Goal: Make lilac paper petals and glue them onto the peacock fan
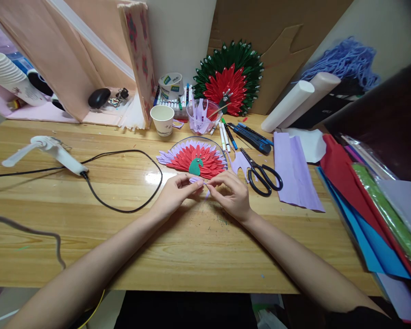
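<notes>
Between my two hands is a small purple crepe paper petal point(194, 180). The fingers of my left hand point(175, 193) pinch its wider part, while my right hand point(233, 194) pinches its narrow end with thumb and forefinger. Just beyond the hands lies a paper peacock point(196, 165) with a green body, red inner feathers and purple outer feathers. Part of its outer edge at the right shows few purple feathers. Black-handled scissors point(262, 176) lie open to the right of my right hand, beside a cut purple paper scrap point(241, 162).
A plastic cup of purple pieces point(202, 119), a paper cup point(162, 121), markers and a utility knife point(255, 140) stand or lie behind. At left is a white glue gun point(56, 153) with a looped black cord. Purple crepe paper point(296, 171) and stacked coloured sheets point(363, 214) lie right.
</notes>
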The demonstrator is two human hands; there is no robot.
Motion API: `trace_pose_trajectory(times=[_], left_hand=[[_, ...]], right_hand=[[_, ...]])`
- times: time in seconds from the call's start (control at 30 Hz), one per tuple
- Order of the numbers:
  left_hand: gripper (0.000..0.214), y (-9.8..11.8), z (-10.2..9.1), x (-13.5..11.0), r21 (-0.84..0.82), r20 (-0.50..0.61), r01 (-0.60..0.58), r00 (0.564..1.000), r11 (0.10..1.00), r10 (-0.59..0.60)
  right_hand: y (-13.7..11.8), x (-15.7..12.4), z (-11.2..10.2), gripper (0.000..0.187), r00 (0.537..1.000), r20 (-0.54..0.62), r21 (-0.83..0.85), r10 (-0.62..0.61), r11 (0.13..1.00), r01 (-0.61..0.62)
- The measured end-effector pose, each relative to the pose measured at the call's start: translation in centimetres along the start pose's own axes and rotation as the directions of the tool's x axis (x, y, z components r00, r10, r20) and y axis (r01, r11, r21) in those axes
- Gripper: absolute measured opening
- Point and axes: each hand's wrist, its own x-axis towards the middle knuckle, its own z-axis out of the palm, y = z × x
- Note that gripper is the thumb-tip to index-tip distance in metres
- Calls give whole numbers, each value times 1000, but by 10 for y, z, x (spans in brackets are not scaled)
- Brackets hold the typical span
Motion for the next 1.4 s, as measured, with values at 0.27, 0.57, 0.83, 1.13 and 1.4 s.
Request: trace_pose_trajectory(times=[0.27,0.57,0.83,1.13,1.4], left_hand=[[23,1,0,0,9,-37,-28,999,1000,28],[24,0,-1,1,18,-100,-31,994,999,33],[22,1,1,0,54,-121,-60,990,997,66],[23,-1,2,0,63,-123,-77,989,995,84],[24,0,2,0,35,-160,-74,984,997,79]], right_hand=[[1,-1,0,7,1000,12,6,7,1000,-7],[3,-2,2,11,1000,14,17,17,1000,-17],[2,-1,3,8,999,-10,9,34,999,-34],[0,0,1,5,999,-11,-9,42,999,-42],[-1,0,2,4,998,-24,-14,50,999,-50]])
